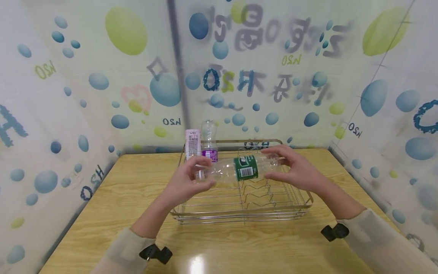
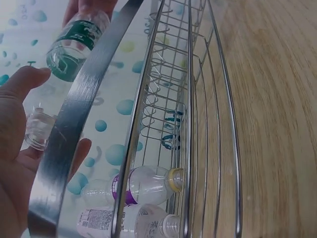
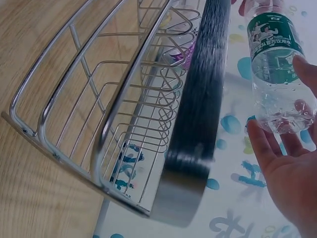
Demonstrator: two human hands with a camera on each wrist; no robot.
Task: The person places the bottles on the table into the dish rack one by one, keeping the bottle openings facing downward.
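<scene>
A clear plastic bottle (image 1: 224, 172) with a green label lies sideways above the wire rack, held between both hands. My left hand (image 1: 186, 180) grips it at the neck end, thumb below and fingers above. At the base end, my right hand (image 1: 295, 169) holds it between thumb and fingers; the right wrist view shows the fingertips at the bottle's clear base (image 3: 285, 116). Behind the left hand, a pink-and-white bottle (image 1: 193, 140) and a clear bottle with a purple label (image 1: 209, 154) stand upside down in the rack, partly hidden by the hand.
The metal wire rack (image 1: 222, 219) has a flat raised rim and a row of zigzag wire dividers (image 1: 258, 198). It stands on a wooden table (image 1: 137, 182). Patterned curtains (image 1: 273, 76) with blue and green spots enclose the back and sides.
</scene>
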